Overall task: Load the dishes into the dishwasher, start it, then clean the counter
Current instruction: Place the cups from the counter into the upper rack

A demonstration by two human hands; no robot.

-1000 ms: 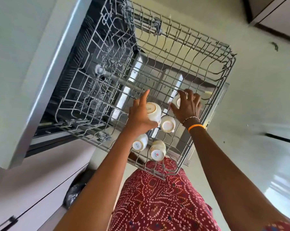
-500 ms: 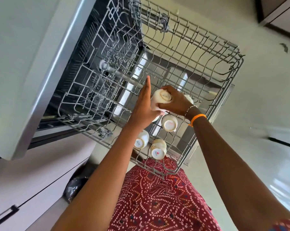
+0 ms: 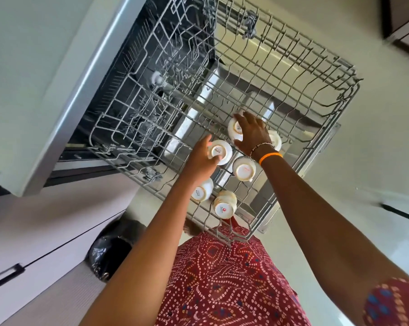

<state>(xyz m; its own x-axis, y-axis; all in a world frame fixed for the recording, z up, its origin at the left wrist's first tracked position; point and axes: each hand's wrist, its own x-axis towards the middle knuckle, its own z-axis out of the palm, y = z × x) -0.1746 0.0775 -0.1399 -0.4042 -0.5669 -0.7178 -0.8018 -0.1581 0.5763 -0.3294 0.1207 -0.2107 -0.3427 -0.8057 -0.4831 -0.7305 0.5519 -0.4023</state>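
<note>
The dishwasher's upper wire rack [image 3: 339,109] is pulled out below me. Several white cups stand upside down in its near corner, among them one [image 3: 244,170], one [image 3: 202,191] and one [image 3: 224,204]. My left hand [image 3: 200,161] grips an upturned white cup [image 3: 221,151] from its left side. Just beyond it, my right hand [image 3: 254,135] spreads its fingers and thumb round another upturned cup [image 3: 234,131], low over the rack wires. One more cup [image 3: 276,140] shows partly behind my right wrist.
The dark dishwasher tub [image 3: 151,67] lies at the upper left under the pale counter front [image 3: 46,67]. The open door [image 3: 224,90] shows through the rack. A black bag [image 3: 112,250] lies on the floor by the drawers [image 3: 34,231].
My right hand left the cup at the right, took a cup from the one my left hand holds, and moved it farther into the rack. My left hand lowered slightly with its cup.
</note>
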